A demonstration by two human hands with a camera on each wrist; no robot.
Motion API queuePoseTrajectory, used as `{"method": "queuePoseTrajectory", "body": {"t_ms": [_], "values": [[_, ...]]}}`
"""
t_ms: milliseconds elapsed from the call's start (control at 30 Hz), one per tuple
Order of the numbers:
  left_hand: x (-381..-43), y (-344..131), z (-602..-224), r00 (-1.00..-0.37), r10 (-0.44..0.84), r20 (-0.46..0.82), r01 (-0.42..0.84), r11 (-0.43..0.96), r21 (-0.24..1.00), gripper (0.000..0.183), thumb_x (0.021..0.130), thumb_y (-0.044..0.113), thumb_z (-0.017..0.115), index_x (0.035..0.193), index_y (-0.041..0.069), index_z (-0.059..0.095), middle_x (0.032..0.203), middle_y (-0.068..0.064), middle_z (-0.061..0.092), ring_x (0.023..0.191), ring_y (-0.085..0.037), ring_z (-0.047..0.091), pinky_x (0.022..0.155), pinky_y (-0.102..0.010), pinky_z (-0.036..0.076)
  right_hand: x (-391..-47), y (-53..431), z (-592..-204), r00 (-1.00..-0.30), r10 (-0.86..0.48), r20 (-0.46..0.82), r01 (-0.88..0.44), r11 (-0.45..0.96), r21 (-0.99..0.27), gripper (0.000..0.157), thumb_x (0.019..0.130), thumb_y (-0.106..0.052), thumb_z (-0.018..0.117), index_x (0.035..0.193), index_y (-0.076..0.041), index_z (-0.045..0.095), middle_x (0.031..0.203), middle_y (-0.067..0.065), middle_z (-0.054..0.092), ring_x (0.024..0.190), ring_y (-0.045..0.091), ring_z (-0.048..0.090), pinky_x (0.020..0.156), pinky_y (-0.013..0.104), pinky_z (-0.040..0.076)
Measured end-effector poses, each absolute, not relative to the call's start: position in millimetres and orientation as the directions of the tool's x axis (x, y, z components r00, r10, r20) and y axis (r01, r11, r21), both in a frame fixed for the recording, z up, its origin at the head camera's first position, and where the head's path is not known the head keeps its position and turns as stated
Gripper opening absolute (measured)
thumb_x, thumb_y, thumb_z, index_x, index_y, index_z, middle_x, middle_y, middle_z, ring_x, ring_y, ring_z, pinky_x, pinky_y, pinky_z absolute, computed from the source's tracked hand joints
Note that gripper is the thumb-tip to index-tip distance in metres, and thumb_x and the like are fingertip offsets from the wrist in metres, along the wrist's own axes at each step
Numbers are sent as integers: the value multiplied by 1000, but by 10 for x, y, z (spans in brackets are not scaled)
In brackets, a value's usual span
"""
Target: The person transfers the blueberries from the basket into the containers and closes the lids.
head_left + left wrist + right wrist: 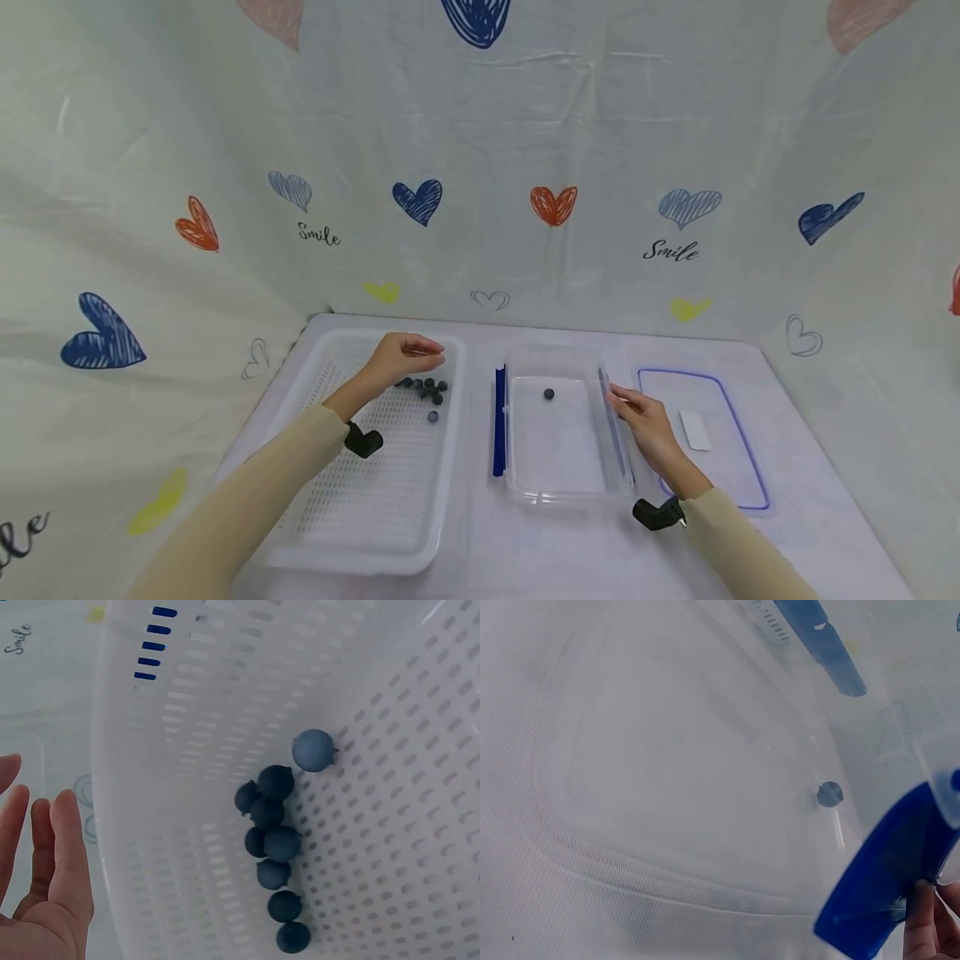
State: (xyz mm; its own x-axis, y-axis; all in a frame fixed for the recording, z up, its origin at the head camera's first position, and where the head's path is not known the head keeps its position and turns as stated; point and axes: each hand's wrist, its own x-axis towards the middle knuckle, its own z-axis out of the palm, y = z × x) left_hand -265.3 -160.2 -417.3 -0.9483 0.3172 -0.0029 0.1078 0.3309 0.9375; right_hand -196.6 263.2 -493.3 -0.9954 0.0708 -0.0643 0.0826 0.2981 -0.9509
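Observation:
My left hand point(408, 354) hovers above the far right part of a white perforated basket point(452, 467). Its fingers reach out straight, and the left wrist view shows nothing between them. Under it in the basket lie several dark blueberries point(282, 844) in a row along the wall, with a paler blueberry point(313, 750) slightly apart. To the right stands a clear plastic box point(558, 500) with one blueberry point(549, 394) inside. My right hand point(648, 421) pinches the blue latch flap point(885, 870) on the box's right side between thumb and fingers.
A second blue latch flap point(499, 422) stands out along the box's left side. Right of the box lies a clear lid with a blue rim point(738, 433), a small white rectangle point(695, 431) within its outline. A sheet printed with hearts point(417, 202) hangs behind the table.

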Motion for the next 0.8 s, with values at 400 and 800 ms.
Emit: {"method": "queuePoseTrajectory", "body": {"t_ms": [400, 800], "values": [[-2613, -1731, -4508, -942, 331, -63, 85, 414, 906, 31, 87, 12, 79, 109, -8, 71, 111, -18, 71, 96, -24, 70, 83, -35, 57, -1958, 2627, -4955, -994, 93, -65, 90, 295, -951, 53, 101, -29, 62, 141, 3, 52, 141, 22, 52, 93, -1, 54, 85, 19, 49], [-2566, -1736, -4767, -944, 324, -66, 114, 506, 855, 23, 80, 9, 84, 98, -3, 75, 91, -5, 75, 86, -16, 69, 78, -28, 55, -1980, 2629, -4964, -993, 88, -83, 105, 280, -954, 51, 101, -27, 62, 142, 2, 51, 143, 20, 51, 92, -1, 54, 85, 18, 49]]}}
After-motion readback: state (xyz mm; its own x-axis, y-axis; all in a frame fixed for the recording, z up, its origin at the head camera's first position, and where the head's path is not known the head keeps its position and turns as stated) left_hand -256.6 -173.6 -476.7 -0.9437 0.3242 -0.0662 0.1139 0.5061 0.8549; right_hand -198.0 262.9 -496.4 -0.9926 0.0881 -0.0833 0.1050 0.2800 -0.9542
